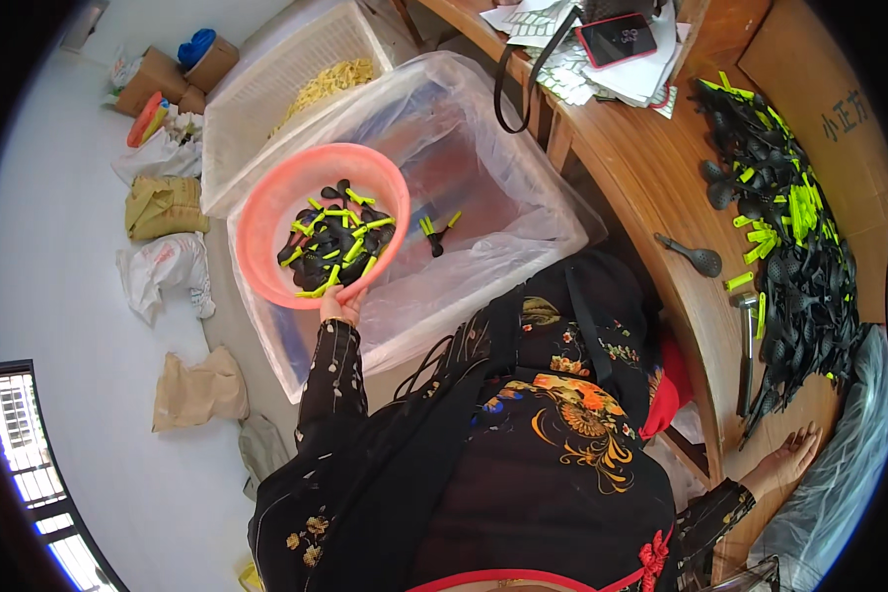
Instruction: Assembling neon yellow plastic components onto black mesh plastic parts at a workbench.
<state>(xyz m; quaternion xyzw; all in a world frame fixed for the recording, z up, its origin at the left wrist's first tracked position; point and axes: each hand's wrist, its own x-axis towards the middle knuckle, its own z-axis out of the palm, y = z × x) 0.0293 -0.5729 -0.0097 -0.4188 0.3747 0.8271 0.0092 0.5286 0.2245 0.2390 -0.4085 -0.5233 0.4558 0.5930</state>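
Note:
My left hand grips the near rim of a pink plastic basin, fingers closed on its edge. Black spoon-shaped pieces and lime-green handle pieces lie jumbled inside the basin. It is tilted over a large bin lined with clear plastic, where a few similar pieces lie. My right hand is at the table's near right, its fingers stretched out and holding nothing. Just beyond it a big heap of black and lime-green pieces covers the wooden table.
A hammer and a loose black spoon-shaped piece lie by the heap. A phone rests on papers. Cardboard and clear plastic sheeting border the table. Behind the basin stands a white crate; bags line the wall.

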